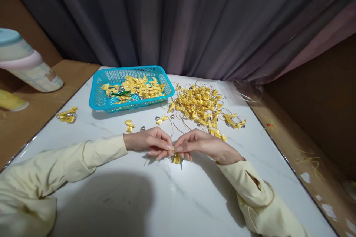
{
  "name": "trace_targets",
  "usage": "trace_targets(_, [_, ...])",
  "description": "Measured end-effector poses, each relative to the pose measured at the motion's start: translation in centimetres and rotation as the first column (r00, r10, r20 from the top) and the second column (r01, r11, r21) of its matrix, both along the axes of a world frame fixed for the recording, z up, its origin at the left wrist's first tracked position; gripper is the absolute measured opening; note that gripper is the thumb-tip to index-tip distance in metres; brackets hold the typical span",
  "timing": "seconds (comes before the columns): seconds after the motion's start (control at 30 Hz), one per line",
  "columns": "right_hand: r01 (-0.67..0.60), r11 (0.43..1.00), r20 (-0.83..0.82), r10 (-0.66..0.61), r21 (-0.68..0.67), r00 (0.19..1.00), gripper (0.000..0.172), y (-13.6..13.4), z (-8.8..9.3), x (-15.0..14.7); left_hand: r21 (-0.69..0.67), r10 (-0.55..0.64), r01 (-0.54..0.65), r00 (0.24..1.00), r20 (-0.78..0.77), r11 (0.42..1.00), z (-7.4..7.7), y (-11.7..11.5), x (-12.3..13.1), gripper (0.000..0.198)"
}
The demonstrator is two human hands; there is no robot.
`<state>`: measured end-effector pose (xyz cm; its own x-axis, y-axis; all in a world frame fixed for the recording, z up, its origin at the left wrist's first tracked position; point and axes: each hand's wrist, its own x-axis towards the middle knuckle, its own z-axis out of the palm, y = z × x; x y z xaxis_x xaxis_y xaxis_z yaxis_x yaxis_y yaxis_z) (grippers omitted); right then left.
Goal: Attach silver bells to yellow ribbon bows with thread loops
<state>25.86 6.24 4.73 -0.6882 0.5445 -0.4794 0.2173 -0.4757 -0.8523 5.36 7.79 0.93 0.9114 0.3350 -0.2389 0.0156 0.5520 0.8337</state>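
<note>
Over the white marbled tabletop [178, 200], my left hand [157, 142] and my right hand [198, 143] meet at their fingertips. Both are closed in a pinch on a yellow ribbon bow [176, 159], part of which hangs below the fingers; the fingers cover the rest. Thin cord ends stick out near it. Just beyond my hands lie a loose yellow bow [161, 119], another bow [129, 125] and a small silver bell-like bead [142, 128]. A large heap of yellow bows on thin cord loops [197, 100] spreads behind my right hand.
A blue plastic basket [96, 96] with yellow bows and silver beads stands at the back left. A small bundle of bows [67, 115] lies at the left edge. A tumbler [36, 68] rests on cardboard at far left. A dark curtain [178, 18] hangs behind the table.
</note>
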Motion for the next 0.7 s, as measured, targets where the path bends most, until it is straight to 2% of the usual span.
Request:
trace_targets(0.13, [0.007,0.998,0.063,-0.011,0.069,0.998,0.028,-0.2,0.3,0.0,0.012,-0.009,0.009,1.000,0.000,1.000,-0.2,0.1,-0.2,0.019])
trace_targets(0.2, [-0.009,0.986,0.122,-0.011,0.164,0.992,0.027,-0.5,0.7,-0.1,0.033,-0.024,0.025,1.000,-0.005,0.999,-0.1,0.2,-0.3,0.019])
trace_targets(0.27, [-0.043,0.950,0.209,-0.024,0.308,0.978,0.023,-0.9,1.3,-0.2,0.090,-0.036,0.038,0.999,-0.021,0.995,0.2,0.3,-0.4,0.019])
trace_targets(0.37, [-0.100,0.829,0.312,-0.093,0.550,0.946,0.019,-1.7,2.7,-0.4,0.258,-0.011,0.029,0.997,-0.071,0.966,1.6,0.4,-0.4,0.020])
trace_targets(0.43, [-0.122,0.732,0.328,-0.144,0.670,0.934,0.019,-2.3,3.8,-0.5,0.391,0.025,0.017,0.995,-0.100,0.920,3.0,0.4,-0.3,0.021])
trace_targets(0.6, [-0.162,0.508,0.342,-0.283,0.846,0.896,0.021,-3.9,6.5,0.1,0.659,0.097,0.029,0.983,-0.154,0.752,7.2,0.3,0.4,0.022])
trace_targets(0.7, [-0.171,0.389,0.319,-0.354,0.905,0.879,0.020,-4.8,8.2,1.5,0.766,0.216,-0.028,0.965,-0.147,0.643,8.2,0.3,1.1,0.020])
